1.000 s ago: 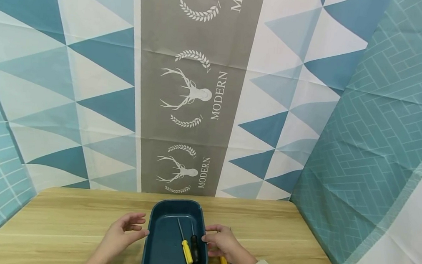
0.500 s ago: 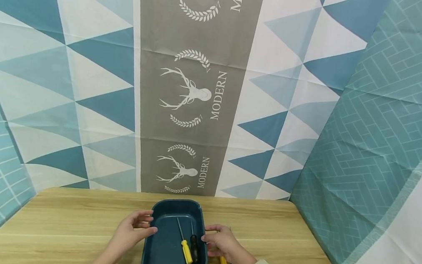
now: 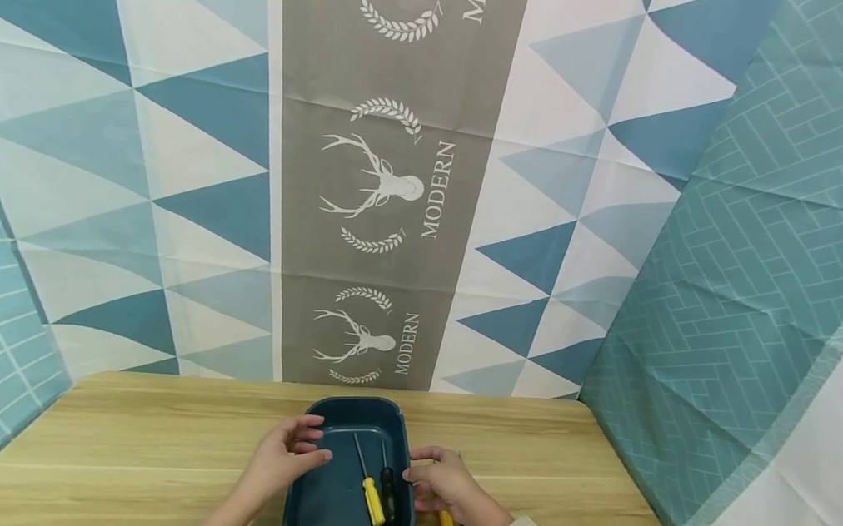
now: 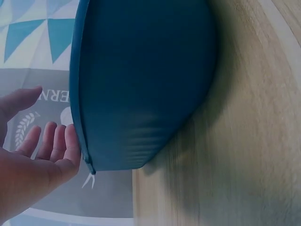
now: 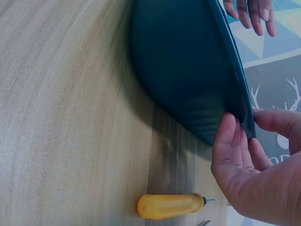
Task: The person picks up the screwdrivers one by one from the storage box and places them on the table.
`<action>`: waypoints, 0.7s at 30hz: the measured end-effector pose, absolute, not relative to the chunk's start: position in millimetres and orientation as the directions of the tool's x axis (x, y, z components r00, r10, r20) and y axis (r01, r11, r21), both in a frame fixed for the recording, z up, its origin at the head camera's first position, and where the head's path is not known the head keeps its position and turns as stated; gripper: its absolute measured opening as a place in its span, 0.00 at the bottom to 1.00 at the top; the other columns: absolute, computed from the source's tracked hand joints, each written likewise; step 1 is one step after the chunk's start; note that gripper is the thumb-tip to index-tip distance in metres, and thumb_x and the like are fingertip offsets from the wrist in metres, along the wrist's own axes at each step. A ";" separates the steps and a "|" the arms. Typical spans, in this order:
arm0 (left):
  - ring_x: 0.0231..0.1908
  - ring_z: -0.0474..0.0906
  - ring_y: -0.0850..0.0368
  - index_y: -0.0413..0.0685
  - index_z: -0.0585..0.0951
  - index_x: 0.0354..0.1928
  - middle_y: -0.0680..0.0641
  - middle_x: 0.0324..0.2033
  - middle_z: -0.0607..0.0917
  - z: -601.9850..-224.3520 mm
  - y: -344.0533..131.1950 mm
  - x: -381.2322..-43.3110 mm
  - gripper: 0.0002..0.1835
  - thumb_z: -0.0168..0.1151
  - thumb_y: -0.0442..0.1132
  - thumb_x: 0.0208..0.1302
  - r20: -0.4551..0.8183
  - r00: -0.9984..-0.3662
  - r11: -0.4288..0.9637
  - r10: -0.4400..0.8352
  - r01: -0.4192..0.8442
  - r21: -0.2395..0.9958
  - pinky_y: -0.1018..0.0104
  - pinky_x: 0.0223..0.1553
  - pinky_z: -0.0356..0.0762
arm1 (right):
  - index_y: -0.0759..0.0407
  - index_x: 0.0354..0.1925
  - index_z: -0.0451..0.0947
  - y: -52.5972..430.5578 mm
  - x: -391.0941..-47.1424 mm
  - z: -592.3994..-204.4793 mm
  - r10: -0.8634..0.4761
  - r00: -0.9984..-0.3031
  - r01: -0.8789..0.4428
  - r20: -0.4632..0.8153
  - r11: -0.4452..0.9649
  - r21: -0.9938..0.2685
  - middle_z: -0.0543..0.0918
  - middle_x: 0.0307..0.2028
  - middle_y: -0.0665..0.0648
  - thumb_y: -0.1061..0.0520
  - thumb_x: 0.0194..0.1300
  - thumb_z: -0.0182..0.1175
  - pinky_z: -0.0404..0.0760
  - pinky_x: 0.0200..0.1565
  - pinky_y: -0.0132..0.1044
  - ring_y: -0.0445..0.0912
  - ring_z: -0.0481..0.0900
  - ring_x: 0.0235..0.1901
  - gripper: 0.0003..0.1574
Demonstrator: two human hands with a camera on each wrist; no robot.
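Observation:
A dark blue plastic basin [image 3: 325, 505] stands on the wooden table. Inside lie a screwdriver with a yellow handle [image 3: 374, 503] and a screwdriver with a black handle [image 3: 388, 498], side by side at its right. My right hand [image 3: 447, 482] pinches the right rim, thumb inside and fingers under the lip outside, as the right wrist view shows. My left hand [image 3: 284, 457] hovers above the left rim with fingers loosely bent and holding nothing. In the left wrist view its fingertips [image 4: 70, 136] overlap the rim's edge.
Right of the basin, on the table [image 3: 561, 476], lies an orange-yellow handled screwdriver [image 5: 171, 206], partly under my right hand in the head view. Beside it shows the metal tip of another tool [image 5: 203, 223]. A patterned cloth wall [image 3: 366, 208] rises behind the table.
My left hand has moved right and slightly up, from beside the basin's left rim to over it. The right hand, basin and screwdrivers have stayed where they were.

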State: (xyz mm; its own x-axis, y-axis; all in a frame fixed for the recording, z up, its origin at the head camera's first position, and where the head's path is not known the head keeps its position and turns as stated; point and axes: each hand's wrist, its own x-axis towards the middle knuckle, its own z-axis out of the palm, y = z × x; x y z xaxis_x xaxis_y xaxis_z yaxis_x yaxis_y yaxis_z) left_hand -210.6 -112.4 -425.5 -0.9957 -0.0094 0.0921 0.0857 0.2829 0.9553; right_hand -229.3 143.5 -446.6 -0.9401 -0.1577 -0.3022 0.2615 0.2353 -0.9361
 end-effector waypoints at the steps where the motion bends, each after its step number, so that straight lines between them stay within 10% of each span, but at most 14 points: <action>1: 0.40 0.78 0.53 0.39 0.75 0.54 0.42 0.45 0.81 -425.5 -111.2 -210.8 0.28 0.71 0.34 0.50 0.092 -0.996 0.284 -0.009 0.086 0.955 0.60 0.39 0.80 | 0.64 0.54 0.70 143.6 -229.2 -446.5 -0.158 -0.940 0.261 -0.302 0.235 -0.936 0.82 0.35 0.57 0.61 0.58 0.61 0.82 0.33 0.40 0.44 0.79 0.27 0.25; 21: 0.37 0.78 0.54 0.35 0.75 0.52 0.39 0.43 0.81 -429.3 -88.9 -214.0 0.26 0.69 0.33 0.50 0.102 -0.995 0.305 0.010 0.100 0.947 0.61 0.36 0.80 | 0.64 0.53 0.71 143.4 -228.0 -444.4 -0.150 -0.938 0.272 -0.312 0.234 -0.933 0.82 0.34 0.56 0.61 0.58 0.62 0.82 0.32 0.39 0.44 0.79 0.28 0.24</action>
State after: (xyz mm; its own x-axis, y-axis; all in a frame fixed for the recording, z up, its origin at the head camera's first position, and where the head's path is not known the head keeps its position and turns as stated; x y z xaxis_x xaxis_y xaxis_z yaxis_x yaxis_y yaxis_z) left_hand -214.0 -88.9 -429.3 -0.9948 0.0095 0.1016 0.0996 0.3051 0.9471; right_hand -228.0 143.4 -444.4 -0.9382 -0.1504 -0.3116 0.2724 0.2341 -0.9333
